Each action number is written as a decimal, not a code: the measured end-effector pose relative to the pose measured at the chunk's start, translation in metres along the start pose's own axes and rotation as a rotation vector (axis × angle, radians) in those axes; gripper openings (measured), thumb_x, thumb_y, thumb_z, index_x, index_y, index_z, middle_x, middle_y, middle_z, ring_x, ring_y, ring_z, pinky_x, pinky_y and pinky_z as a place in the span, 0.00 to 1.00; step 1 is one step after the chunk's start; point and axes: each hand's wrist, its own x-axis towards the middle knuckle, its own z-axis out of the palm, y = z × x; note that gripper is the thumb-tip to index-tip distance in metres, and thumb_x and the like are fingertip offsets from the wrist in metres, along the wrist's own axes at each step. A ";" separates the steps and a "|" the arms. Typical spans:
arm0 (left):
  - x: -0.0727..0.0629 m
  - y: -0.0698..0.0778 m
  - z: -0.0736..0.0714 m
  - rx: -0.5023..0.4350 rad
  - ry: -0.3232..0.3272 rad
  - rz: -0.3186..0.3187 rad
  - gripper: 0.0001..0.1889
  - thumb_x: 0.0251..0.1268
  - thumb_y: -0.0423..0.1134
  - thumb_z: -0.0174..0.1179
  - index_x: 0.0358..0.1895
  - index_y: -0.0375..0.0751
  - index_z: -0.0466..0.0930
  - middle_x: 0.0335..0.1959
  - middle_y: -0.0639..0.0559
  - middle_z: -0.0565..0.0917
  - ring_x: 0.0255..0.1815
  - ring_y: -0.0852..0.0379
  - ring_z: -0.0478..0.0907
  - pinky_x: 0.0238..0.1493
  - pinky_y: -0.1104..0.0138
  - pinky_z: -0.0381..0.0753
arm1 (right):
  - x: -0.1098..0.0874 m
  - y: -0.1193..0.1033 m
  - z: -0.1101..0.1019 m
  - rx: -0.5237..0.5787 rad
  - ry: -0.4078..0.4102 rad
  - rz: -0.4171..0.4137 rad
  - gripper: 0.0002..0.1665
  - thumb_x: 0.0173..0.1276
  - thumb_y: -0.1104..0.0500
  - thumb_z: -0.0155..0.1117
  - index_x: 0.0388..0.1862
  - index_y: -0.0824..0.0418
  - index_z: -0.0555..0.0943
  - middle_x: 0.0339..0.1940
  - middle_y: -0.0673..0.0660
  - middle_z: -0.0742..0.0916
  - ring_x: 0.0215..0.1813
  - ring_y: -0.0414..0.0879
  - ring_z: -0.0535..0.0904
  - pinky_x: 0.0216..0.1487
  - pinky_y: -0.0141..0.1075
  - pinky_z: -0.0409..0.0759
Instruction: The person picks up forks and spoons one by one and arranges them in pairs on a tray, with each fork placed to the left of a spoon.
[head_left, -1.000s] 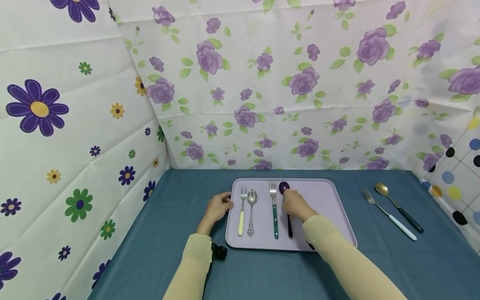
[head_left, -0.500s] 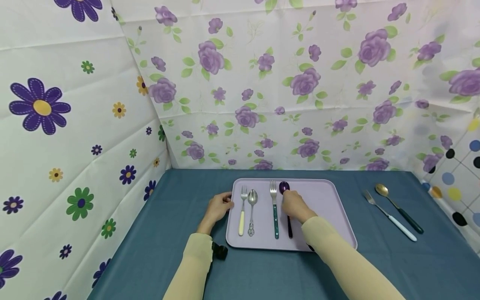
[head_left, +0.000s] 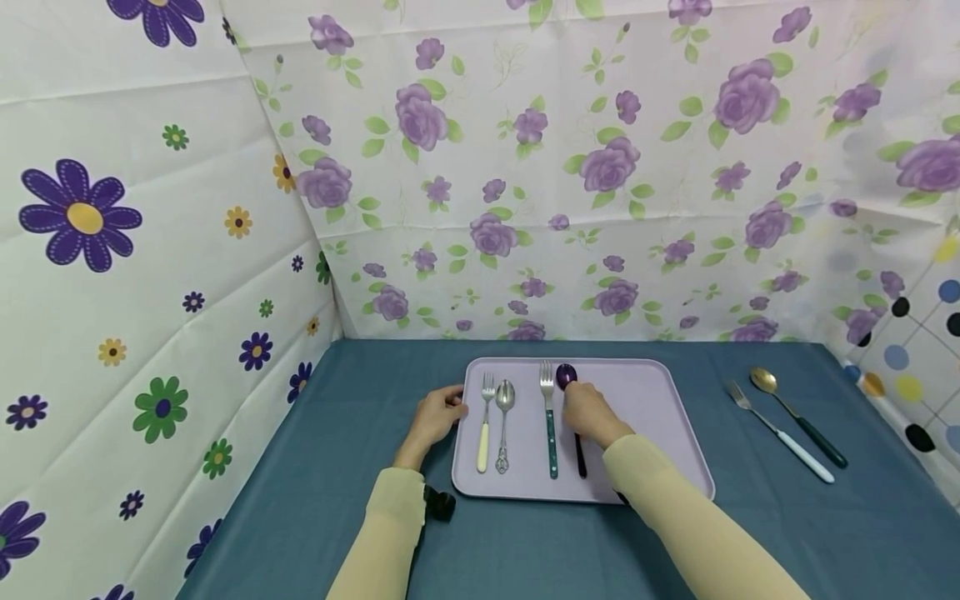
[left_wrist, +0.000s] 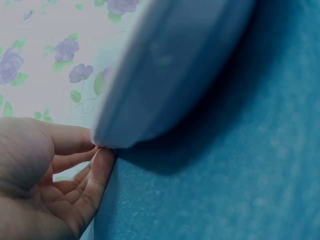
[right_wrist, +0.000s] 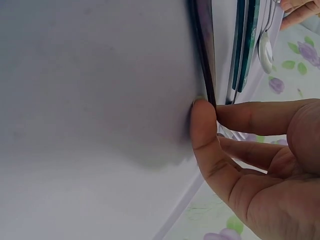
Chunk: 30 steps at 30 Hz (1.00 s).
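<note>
My right hand [head_left: 592, 412] pinches a dark purple spoon [head_left: 566, 375] between thumb and finger, below its bowl. This spoon lies along the lilac tray [head_left: 645, 425], its dark handle pointing toward me. At the tray's left rim, my left hand [head_left: 435, 417] has thumb and fingertip closed on the edge, as the left wrist view shows with the tray rim [left_wrist: 150, 85]. Left of the purple spoon lie a green-handled fork [head_left: 551, 433], an ornate silver spoon [head_left: 503, 417] and a yellow-handled fork [head_left: 483, 433], side by side. In the right wrist view, fingertips hold the thin spoon neck [right_wrist: 207, 65].
On the blue tablecloth [head_left: 525, 550], right of the tray, lie a white-handled fork [head_left: 783, 437] and a gold spoon [head_left: 798, 417] with a dark green handle. A rose-print cloth [head_left: 600, 217] hangs behind, with a daisy-print one [head_left: 187, 333] at the left.
The purple spoon's bowl has turned slightly left toward the green-handled fork, with my right hand on it. My left hand stays at the tray rim.
</note>
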 end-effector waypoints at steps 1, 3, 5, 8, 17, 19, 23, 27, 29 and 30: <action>0.000 0.000 0.000 -0.001 0.001 -0.001 0.24 0.71 0.30 0.62 0.69 0.31 0.78 0.38 0.47 0.82 0.35 0.56 0.79 0.40 0.61 0.81 | 0.000 0.000 0.000 0.000 0.001 0.000 0.09 0.70 0.74 0.54 0.40 0.74 0.82 0.27 0.63 0.82 0.22 0.50 0.82 0.22 0.36 0.81; 0.000 0.001 0.000 -0.003 0.002 0.002 0.24 0.71 0.30 0.63 0.69 0.31 0.78 0.38 0.47 0.82 0.35 0.56 0.79 0.39 0.61 0.82 | -0.001 0.000 -0.001 -0.001 0.000 -0.001 0.09 0.70 0.74 0.54 0.41 0.75 0.82 0.28 0.63 0.82 0.23 0.50 0.82 0.22 0.36 0.80; 0.000 0.001 0.000 -0.007 0.003 0.003 0.24 0.71 0.29 0.63 0.69 0.31 0.78 0.38 0.47 0.82 0.35 0.56 0.79 0.39 0.61 0.82 | -0.001 0.000 -0.001 -0.004 -0.002 -0.001 0.10 0.71 0.74 0.53 0.42 0.75 0.82 0.28 0.64 0.82 0.23 0.50 0.82 0.22 0.35 0.80; 0.000 0.001 0.000 -0.007 0.000 0.006 0.24 0.71 0.29 0.62 0.69 0.30 0.77 0.38 0.47 0.82 0.35 0.57 0.79 0.40 0.61 0.82 | -0.002 0.001 -0.001 -0.005 -0.005 0.003 0.11 0.70 0.74 0.54 0.46 0.76 0.82 0.29 0.64 0.82 0.23 0.50 0.81 0.23 0.36 0.80; -0.001 0.001 0.001 -0.003 -0.007 0.015 0.24 0.71 0.29 0.62 0.69 0.30 0.77 0.38 0.46 0.82 0.36 0.56 0.80 0.39 0.61 0.82 | -0.003 0.005 -0.004 -0.002 0.012 -0.036 0.24 0.69 0.73 0.56 0.64 0.78 0.76 0.44 0.72 0.85 0.29 0.51 0.82 0.28 0.38 0.81; -0.001 0.002 0.002 -0.006 -0.007 0.014 0.24 0.71 0.29 0.62 0.69 0.29 0.77 0.38 0.46 0.82 0.36 0.56 0.80 0.40 0.61 0.82 | -0.003 0.008 -0.008 -0.009 0.037 -0.063 0.26 0.69 0.72 0.57 0.66 0.77 0.76 0.52 0.74 0.85 0.33 0.52 0.82 0.32 0.41 0.83; -0.001 0.001 0.002 -0.008 -0.006 0.004 0.24 0.71 0.29 0.62 0.69 0.30 0.77 0.38 0.46 0.82 0.36 0.56 0.80 0.40 0.61 0.82 | 0.000 0.016 -0.020 -0.005 0.109 -0.099 0.27 0.69 0.69 0.58 0.67 0.74 0.77 0.59 0.74 0.84 0.35 0.53 0.81 0.37 0.45 0.81; 0.001 -0.001 0.002 -0.007 -0.002 0.003 0.24 0.71 0.29 0.62 0.69 0.30 0.77 0.39 0.46 0.82 0.35 0.57 0.80 0.40 0.62 0.83 | 0.003 0.023 -0.031 0.019 0.123 -0.113 0.25 0.69 0.69 0.57 0.64 0.73 0.78 0.54 0.73 0.85 0.33 0.53 0.80 0.36 0.44 0.81; 0.001 -0.002 0.002 -0.009 -0.002 0.004 0.24 0.70 0.29 0.62 0.69 0.30 0.77 0.39 0.46 0.82 0.36 0.57 0.80 0.40 0.62 0.83 | 0.004 0.027 -0.035 0.018 0.118 -0.125 0.23 0.70 0.69 0.57 0.63 0.73 0.79 0.53 0.72 0.86 0.36 0.53 0.82 0.38 0.45 0.82; 0.000 -0.003 0.001 -0.014 -0.002 0.010 0.24 0.70 0.29 0.62 0.69 0.29 0.77 0.39 0.46 0.82 0.36 0.57 0.80 0.39 0.62 0.83 | 0.004 0.029 -0.036 0.019 0.117 -0.132 0.23 0.69 0.70 0.57 0.62 0.72 0.79 0.51 0.72 0.86 0.38 0.53 0.82 0.39 0.45 0.82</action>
